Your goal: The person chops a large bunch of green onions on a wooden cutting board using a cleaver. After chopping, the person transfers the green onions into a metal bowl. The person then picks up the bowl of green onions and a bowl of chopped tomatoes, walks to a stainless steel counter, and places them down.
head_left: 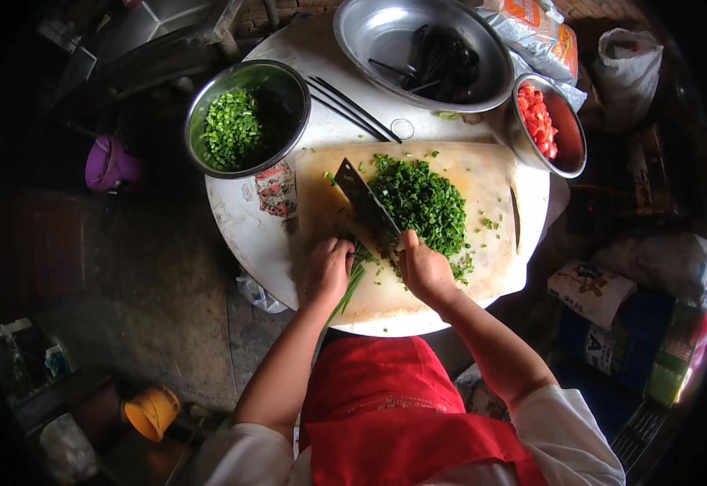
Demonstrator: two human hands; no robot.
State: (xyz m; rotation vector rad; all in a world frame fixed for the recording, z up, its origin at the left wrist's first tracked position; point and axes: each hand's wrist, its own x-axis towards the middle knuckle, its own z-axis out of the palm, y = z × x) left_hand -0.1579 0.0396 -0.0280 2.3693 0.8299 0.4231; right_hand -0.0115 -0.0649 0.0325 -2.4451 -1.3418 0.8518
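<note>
My right hand (426, 267) grips the handle of a Chinese cleaver (368, 200), its broad dark blade slanting up and left over a worn cutting board (487, 182). Against the blade's right side lies a pile of chopped green chives or scallions (423, 203). My left hand (330, 270) is closed on a bunch of long green stalks (352, 285) at the board's lower left; their ends trail towards the table's near edge. The cut ends lie close to the blade's lower part. Small green bits are scattered over the board.
On the round white table (238, 212), a metal bowl of chopped greens (298, 146) stands back left, beside black chopsticks (353, 109). A large metal basin (353, 54) with dark utensils is at the back, a bowl of red pieces (577, 158) at the right. Filled bags (535, 42) lie beyond.
</note>
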